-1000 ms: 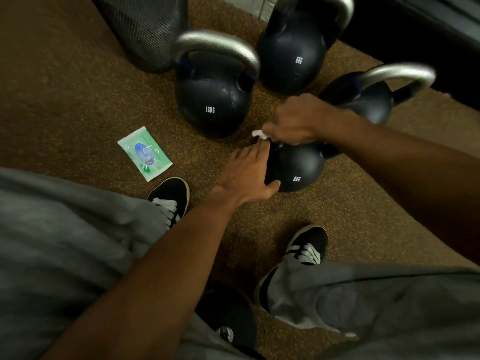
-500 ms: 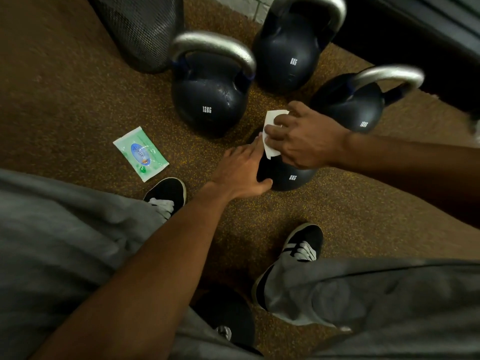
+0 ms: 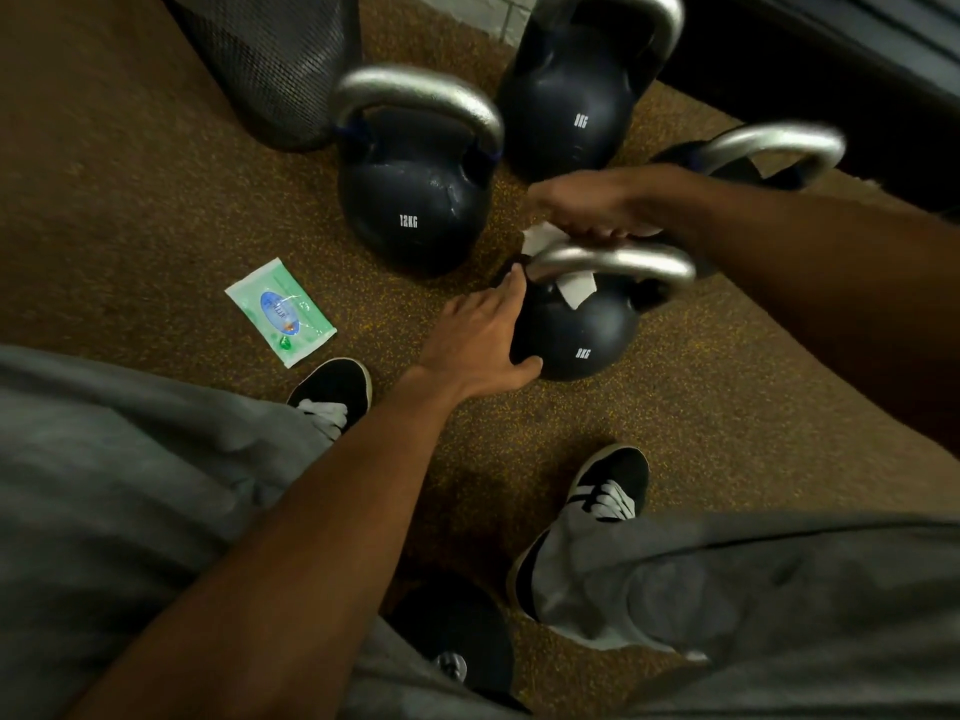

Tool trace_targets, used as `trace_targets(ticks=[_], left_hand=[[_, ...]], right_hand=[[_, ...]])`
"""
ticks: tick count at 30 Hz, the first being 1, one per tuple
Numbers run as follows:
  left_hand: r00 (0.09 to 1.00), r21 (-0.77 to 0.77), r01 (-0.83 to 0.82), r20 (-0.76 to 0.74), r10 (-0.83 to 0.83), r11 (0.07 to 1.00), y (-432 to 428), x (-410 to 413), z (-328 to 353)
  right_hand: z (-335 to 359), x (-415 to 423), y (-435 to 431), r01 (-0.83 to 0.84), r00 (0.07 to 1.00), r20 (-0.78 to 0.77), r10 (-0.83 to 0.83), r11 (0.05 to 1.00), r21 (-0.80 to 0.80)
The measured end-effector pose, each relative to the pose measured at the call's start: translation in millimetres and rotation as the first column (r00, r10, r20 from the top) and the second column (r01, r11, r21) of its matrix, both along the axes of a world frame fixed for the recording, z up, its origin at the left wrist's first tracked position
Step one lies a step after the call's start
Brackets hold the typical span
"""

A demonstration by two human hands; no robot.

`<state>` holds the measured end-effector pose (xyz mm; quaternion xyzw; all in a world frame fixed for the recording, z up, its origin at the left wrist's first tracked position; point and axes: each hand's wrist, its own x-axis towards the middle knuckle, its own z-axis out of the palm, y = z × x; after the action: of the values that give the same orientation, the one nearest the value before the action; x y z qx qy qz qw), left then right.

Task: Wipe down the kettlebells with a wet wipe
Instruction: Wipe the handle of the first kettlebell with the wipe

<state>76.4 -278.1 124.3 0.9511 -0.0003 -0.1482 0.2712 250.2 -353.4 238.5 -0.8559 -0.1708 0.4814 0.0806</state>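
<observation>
A small black 8KG kettlebell (image 3: 582,335) with a silver handle stands on the floor between my feet and the other bells. My left hand (image 3: 480,340) rests on its left side, fingers straight, thumb under the ball. My right hand (image 3: 592,207) holds a white wet wipe (image 3: 574,288) against the handle from behind, and the wipe hangs over the bar. A 12KG kettlebell (image 3: 415,200) stands just left of it. Another kettlebell (image 3: 571,106) stands behind. A fourth kettlebell (image 3: 769,150) is partly hidden behind my right arm.
A green wet-wipe packet (image 3: 280,310) lies on the speckled brown floor (image 3: 130,226) to the left. A black mesh bin (image 3: 270,59) stands at the back left. My two black shoes are close below the kettlebell. A dark wall or bench runs along the back right.
My right hand has moved with the wipe from the ball of the 8KG kettlebell up to its handle, which now shows. My left hand stays on the ball's left side.
</observation>
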Motion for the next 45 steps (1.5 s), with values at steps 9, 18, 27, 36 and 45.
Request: trace_targets(ticks=[9, 18, 27, 36, 45], left_hand=[[1.0, -0.03, -0.015, -0.006, 0.015, 0.999, -0.2, 0.5, -2.9], [0.995, -0.09, -0.1, -0.011, 0.1, 0.991, 3.1, 2.9, 2.2], [0.902, -0.329, -0.401, 0.019, 0.43, 0.855, 11.6, 12.3, 18.4], [0.943, -0.395, -0.275, 0.068, 0.326, 0.877, 3.8, 34.1, 30.3], [0.979, -0.29, -0.178, 0.041, 0.198, 0.94, 22.6, 50.3, 30.4]], right_hand=[[-10.7, 1.4, -5.9, -0.04, 0.999, 0.026, 0.038, 0.998, 0.042], [-24.1, -56.3, -42.8, -0.734, 0.105, 0.468, 0.878, 0.386, -0.559], [-35.6, -107.2, -58.8, -0.511, -0.015, 0.578, 0.816, 0.491, -0.706], [-35.5, -114.0, -61.1, -0.486, 0.038, 0.611, 0.791, 0.549, -0.68], [-28.0, -145.8, -55.5, -0.426, 0.412, 0.791, 0.451, 0.863, -0.27]])
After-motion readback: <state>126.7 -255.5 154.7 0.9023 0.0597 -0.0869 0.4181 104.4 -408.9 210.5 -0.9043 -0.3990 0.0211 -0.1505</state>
